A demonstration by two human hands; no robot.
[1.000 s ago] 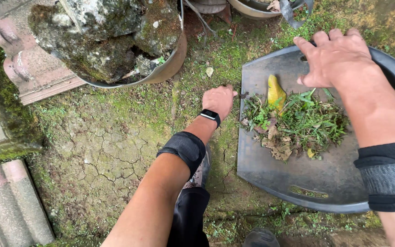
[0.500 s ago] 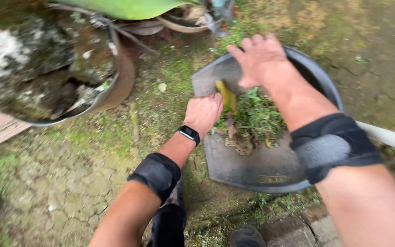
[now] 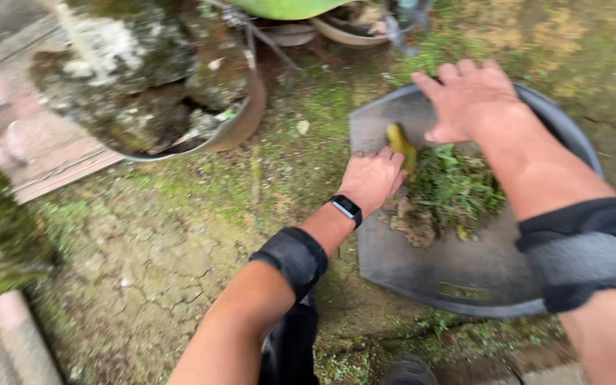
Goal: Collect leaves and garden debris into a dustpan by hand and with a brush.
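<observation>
A grey dustpan-like tray (image 3: 422, 278) lies on the mossy ground, holding a heap of pulled green weeds and brown clumps (image 3: 450, 192) and a yellow leaf (image 3: 401, 142). My left hand (image 3: 373, 178), with a black watch on the wrist, rests palm down at the heap's left edge, fingers curled onto the debris beside the yellow leaf. My right hand (image 3: 468, 100) hovers just above the far part of the tray, palm down with fingers spread, holding nothing. Both arms wear black elbow sleeves.
A large round pot (image 3: 240, 121) filled with mossy rock stands at the upper left. A pinkish brick slab (image 3: 44, 153) lies left of it. Cracked, mossy earth (image 3: 144, 242) spreads at the lower left. A green object and pot rims show at the top.
My left hand has moved right from the bare ground onto the tray's debris. My right hand stayed over the tray's far side; the view has shifted and come closer.
</observation>
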